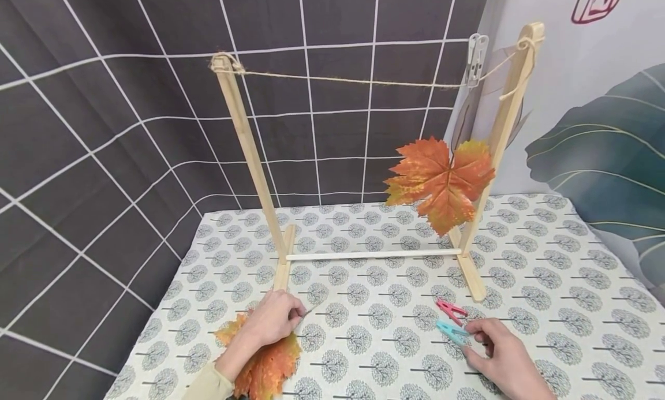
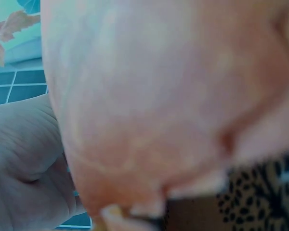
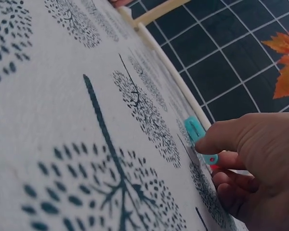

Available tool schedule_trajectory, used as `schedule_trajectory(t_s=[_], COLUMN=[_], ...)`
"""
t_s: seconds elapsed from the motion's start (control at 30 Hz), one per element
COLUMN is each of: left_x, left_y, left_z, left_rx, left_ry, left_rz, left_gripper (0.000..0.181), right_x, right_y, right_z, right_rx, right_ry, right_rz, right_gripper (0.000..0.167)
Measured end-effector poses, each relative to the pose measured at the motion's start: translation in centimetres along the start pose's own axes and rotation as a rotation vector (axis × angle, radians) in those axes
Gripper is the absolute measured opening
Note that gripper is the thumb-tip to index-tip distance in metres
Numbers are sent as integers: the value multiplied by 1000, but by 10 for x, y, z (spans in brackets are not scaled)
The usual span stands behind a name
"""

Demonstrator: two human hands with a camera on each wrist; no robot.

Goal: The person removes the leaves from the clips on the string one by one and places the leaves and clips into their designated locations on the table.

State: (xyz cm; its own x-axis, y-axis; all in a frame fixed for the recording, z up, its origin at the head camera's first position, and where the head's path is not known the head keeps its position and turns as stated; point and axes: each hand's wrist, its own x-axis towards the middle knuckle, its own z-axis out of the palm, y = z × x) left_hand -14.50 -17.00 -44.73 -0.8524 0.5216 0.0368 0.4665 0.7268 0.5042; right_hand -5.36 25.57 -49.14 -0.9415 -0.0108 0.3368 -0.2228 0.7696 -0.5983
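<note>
Pinching a turquoise peg (image 1: 451, 332) was the right hand (image 1: 501, 354); the left hand (image 1: 272, 318) apparently pinched the stem (image 1: 315, 307) of an unhung leaf (image 1: 269, 368) over the tablecloth (image 1: 384, 343); another leaf (image 1: 441, 183) already hung near the right post (image 1: 508, 111).

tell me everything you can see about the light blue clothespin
The light blue clothespin looks like plastic, with two slim arms that meet at its nose and spread apart at the other end. The right hand pinches those spread ends between thumb and fingers. It sits low over the tree-print cloth, nose pointing away from the hand, next to a pink clothespin. Whether it touches the cloth is unclear.
</note>
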Motion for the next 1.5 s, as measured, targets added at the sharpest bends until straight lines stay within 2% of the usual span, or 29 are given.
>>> schedule_trajectory(t_s=[0.27, 0.5, 0.6, 0.7, 0.77, 0.83, 0.93, 1.03, 1.2, 1.33, 1.5], left_x=[-1, 0, 1, 5, 9, 14, 22, 34, 54, 66, 76], left_y=[2, 1, 1, 6, 11, 16, 28, 43, 70, 86, 101], left_z=[3, 4, 5, 3, 1, -2, -6, -12, -26, -32, -36], left_rx=[1, -15, 0, 11, 1, -33, -128, -226, -330, -387, -424], left_ry=[-12, 21, 65, 149, 202, 246, 295, 357, 397, 401, 418], left_rz=[-24, -38, -65, -74, -73, -72, -70, -30, 49, 96, 85], left_gripper=[12, 5, 4, 8, 13, 16, 18, 18, 17, 16, 12], right_x=[4, 5, 6, 8, 9, 12, 17, 25, 40, 55, 77], right_y=[0, -1, -2, -4, -6, -8, -12, -18, -31, -40, -55], right_z=[-3, -5, -9, -15, -19, -24, -31, -39, -53, -66, -86], right_rx=[-69, -45, -26, -12, -9, 5, 38, 60, 74, 69, 81], right_ry=[-88, -119, -140, -154, -134, -97, -9, 45, 58, 64, 68], right_rz=[41, 39, 49, 84, 91, 54, -52, -131, -180, -266, -374], right_gripper=[39, 40, 39, 37, 35, 33, 33, 34, 36, 37, 39])
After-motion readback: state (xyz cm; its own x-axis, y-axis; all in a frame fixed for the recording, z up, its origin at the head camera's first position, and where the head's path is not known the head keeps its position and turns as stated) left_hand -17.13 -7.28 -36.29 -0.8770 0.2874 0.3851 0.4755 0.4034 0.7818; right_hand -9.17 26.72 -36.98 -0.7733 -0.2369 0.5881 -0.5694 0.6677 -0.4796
